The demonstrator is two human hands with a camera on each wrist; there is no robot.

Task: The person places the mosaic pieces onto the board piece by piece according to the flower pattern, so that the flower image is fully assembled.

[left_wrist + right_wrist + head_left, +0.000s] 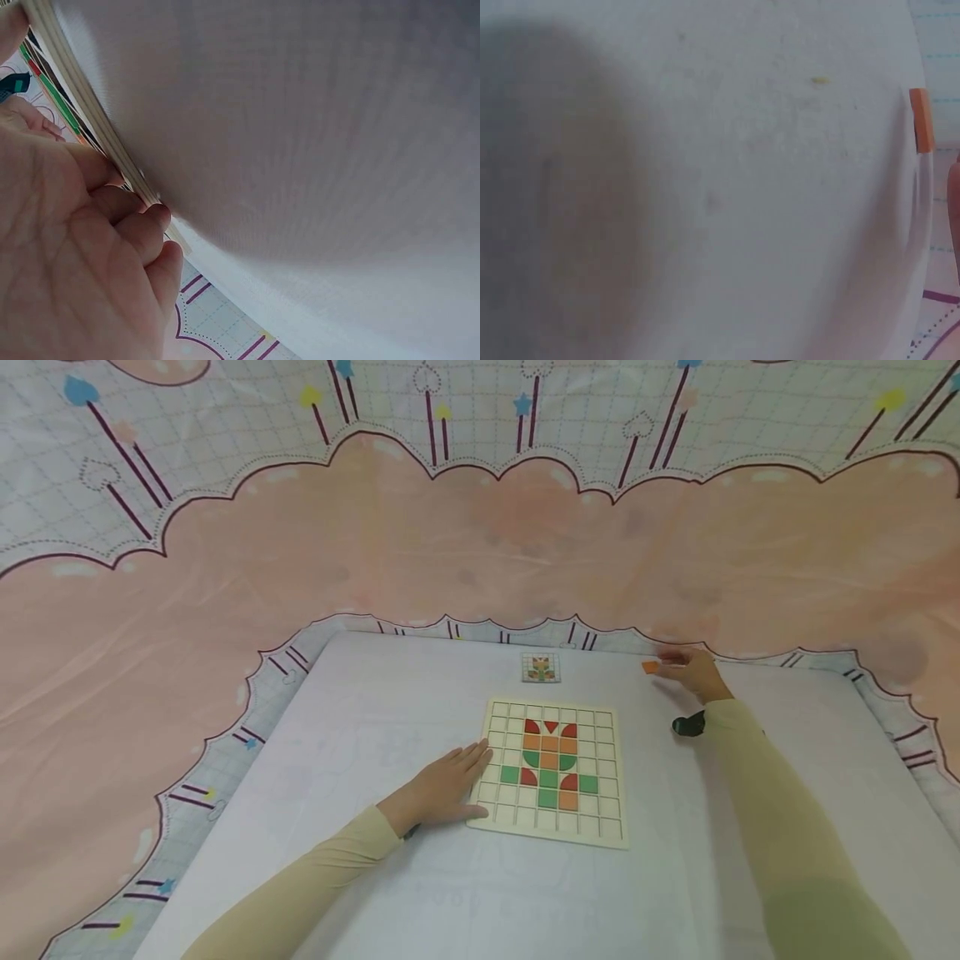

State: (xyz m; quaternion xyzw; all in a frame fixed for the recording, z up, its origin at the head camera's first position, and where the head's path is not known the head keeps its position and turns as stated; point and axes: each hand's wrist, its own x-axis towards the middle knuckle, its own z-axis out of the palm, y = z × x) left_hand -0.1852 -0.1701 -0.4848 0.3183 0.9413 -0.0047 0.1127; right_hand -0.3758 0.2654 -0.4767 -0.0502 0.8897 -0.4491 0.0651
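A square pale board (502,814) with a raised grid lies on the white table. Red, orange and green tiles (549,760) form a figure in its middle cells. My left hand (442,785) rests along the board's left edge, thumb near the lower corner and fingers higher up. From the left wrist, the fingertips touch the board's side edge (97,120). Near the table's far edge my right hand (692,673) pinches a small orange tile (649,667) at its fingertips. The right wrist view shows this tile (922,120) beside one finger (955,210); the other fingers are out of frame.
A small picture card (541,667) with a similar coloured figure lies behind the board. The white table (360,718) ends just beyond the card and the right hand. A patterned cloth (480,543) hangs behind and around it. A dark strap (690,724) circles the right wrist.
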